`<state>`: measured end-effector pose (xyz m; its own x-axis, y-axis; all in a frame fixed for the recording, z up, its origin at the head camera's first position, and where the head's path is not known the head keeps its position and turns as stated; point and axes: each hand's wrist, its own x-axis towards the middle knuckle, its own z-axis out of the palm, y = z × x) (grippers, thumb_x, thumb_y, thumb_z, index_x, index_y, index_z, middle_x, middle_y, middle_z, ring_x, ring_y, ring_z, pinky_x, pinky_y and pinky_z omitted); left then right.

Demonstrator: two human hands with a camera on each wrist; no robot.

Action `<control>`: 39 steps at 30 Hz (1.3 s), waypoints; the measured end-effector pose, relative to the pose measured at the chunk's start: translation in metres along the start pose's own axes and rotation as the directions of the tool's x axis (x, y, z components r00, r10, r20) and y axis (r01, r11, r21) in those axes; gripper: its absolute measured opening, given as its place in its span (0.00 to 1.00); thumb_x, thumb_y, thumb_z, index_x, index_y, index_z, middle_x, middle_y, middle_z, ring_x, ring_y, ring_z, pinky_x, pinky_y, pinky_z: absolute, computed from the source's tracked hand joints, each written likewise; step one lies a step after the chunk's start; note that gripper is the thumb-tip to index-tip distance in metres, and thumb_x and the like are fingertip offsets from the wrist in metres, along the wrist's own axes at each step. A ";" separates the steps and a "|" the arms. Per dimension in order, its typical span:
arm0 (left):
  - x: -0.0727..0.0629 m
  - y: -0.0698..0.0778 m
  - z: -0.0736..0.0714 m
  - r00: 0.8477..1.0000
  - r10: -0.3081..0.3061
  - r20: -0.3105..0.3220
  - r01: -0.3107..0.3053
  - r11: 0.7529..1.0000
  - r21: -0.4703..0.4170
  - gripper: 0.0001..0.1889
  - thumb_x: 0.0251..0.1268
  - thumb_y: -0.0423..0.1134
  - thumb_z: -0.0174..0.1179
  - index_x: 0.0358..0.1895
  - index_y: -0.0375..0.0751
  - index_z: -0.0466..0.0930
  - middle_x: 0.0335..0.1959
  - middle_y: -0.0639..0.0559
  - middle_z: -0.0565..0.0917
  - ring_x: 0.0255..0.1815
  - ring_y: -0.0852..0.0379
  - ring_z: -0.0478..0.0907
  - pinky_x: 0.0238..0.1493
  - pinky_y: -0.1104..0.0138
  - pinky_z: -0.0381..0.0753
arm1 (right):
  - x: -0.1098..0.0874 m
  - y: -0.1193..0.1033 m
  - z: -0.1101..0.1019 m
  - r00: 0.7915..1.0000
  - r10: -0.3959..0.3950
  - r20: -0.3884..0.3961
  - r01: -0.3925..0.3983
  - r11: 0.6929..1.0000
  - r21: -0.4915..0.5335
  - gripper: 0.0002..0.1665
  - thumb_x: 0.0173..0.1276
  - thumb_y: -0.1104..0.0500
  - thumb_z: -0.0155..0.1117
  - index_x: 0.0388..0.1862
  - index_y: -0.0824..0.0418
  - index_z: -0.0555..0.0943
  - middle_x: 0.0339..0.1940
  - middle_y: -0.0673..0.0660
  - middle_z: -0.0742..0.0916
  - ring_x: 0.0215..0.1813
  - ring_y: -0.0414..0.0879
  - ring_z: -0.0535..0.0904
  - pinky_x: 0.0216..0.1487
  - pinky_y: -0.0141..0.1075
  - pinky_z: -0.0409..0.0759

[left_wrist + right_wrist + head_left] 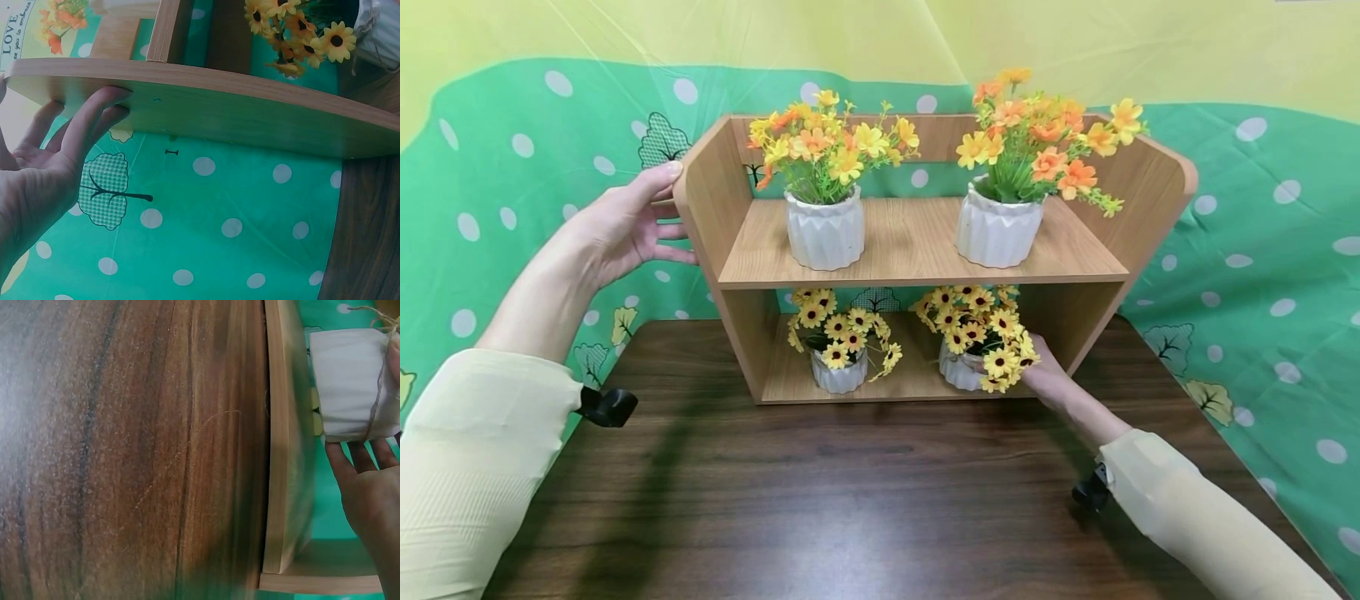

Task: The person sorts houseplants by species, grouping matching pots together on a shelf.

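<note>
A two-tier wooden shelf (917,237) stands on the dark table. My left hand (632,221) touches its left side panel (237,106), fingers extended against the outer face and thumb by the front edge. On the lower tier, my right hand (1043,367) grips a white flower pot (350,381) of yellow daisies (973,329) at the right; some fingers are hidden behind the blooms. In the right wrist view, fingers and thumb are around the pot, which has twine tied round it. A similar pot of daisies (840,372) stands at lower left.
Two white pots, one left (826,233) and one right (1000,225), hold orange and yellow flowers on the upper tier. The dark wooden table (850,492) extends in front of the shelf. A green and yellow cloth (1262,208) with white spots hangs behind.
</note>
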<state>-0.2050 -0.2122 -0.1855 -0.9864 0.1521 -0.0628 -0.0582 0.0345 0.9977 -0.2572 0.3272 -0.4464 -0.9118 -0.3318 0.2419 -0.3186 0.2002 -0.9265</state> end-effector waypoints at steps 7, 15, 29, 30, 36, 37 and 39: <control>0.000 0.000 0.000 1.000 -0.011 -0.008 0.011 1.000 0.016 0.32 0.75 0.59 0.56 0.76 0.60 0.60 0.69 0.51 0.67 0.53 0.55 0.84 0.40 0.53 0.91 | 0.002 0.007 0.004 0.999 -0.031 0.011 0.030 0.998 0.052 0.20 0.70 0.71 0.62 0.50 0.47 0.82 0.41 0.39 0.87 0.43 0.31 0.81 0.43 0.26 0.82; 0.001 0.001 0.001 1.000 -0.009 -0.006 0.009 1.000 0.015 0.32 0.75 0.59 0.56 0.76 0.59 0.60 0.70 0.51 0.67 0.54 0.54 0.84 0.40 0.52 0.91 | 0.004 0.012 0.002 0.999 -0.031 0.018 0.031 1.000 0.007 0.18 0.72 0.69 0.62 0.54 0.50 0.80 0.45 0.38 0.86 0.45 0.29 0.79 0.45 0.25 0.82; 0.001 0.000 0.000 1.000 -0.005 -0.004 0.005 1.000 0.007 0.32 0.75 0.59 0.56 0.76 0.59 0.59 0.69 0.51 0.67 0.52 0.55 0.85 0.40 0.52 0.91 | 0.002 0.020 0.003 0.999 -0.012 0.030 0.010 0.998 0.057 0.19 0.72 0.69 0.61 0.54 0.48 0.79 0.45 0.39 0.86 0.48 0.32 0.80 0.47 0.26 0.82; 0.001 0.000 0.000 1.000 -0.005 -0.004 0.005 1.000 0.008 0.32 0.75 0.59 0.56 0.76 0.59 0.59 0.69 0.51 0.67 0.53 0.55 0.85 0.40 0.52 0.91 | 0.002 0.020 0.004 1.000 -0.009 0.030 0.007 0.998 0.061 0.19 0.72 0.69 0.61 0.54 0.47 0.80 0.45 0.39 0.86 0.48 0.31 0.80 0.47 0.26 0.81; 0.001 0.000 0.000 1.000 -0.009 -0.005 0.009 1.000 0.005 0.32 0.75 0.59 0.56 0.77 0.59 0.59 0.72 0.50 0.66 0.53 0.55 0.85 0.40 0.52 0.91 | 0.004 0.019 0.006 1.000 -0.004 0.024 0.002 0.997 0.075 0.18 0.72 0.70 0.61 0.52 0.48 0.80 0.43 0.38 0.86 0.45 0.31 0.80 0.45 0.25 0.81; 0.001 0.000 0.000 1.000 -0.009 -0.005 0.009 1.000 0.003 0.32 0.75 0.59 0.56 0.77 0.59 0.59 0.72 0.50 0.66 0.53 0.54 0.85 0.40 0.52 0.91 | 0.004 0.019 0.007 1.000 -0.002 0.025 -0.001 0.997 0.079 0.18 0.72 0.70 0.61 0.52 0.49 0.79 0.43 0.38 0.86 0.45 0.31 0.80 0.45 0.25 0.81; 0.001 0.000 0.000 1.000 -0.011 -0.007 0.011 1.000 0.002 0.32 0.75 0.59 0.56 0.77 0.59 0.60 0.71 0.50 0.66 0.53 0.54 0.85 0.40 0.52 0.91 | 0.004 0.019 0.007 0.999 0.009 0.030 -0.012 0.996 0.088 0.18 0.73 0.71 0.60 0.52 0.49 0.79 0.43 0.39 0.86 0.45 0.31 0.80 0.45 0.25 0.81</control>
<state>-0.2060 -0.2117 -0.1853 -0.9868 0.1446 -0.0734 -0.0686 0.0377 0.9969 -0.2653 0.3235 -0.4649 -0.9065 -0.3576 0.2244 -0.2838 0.1226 -0.9510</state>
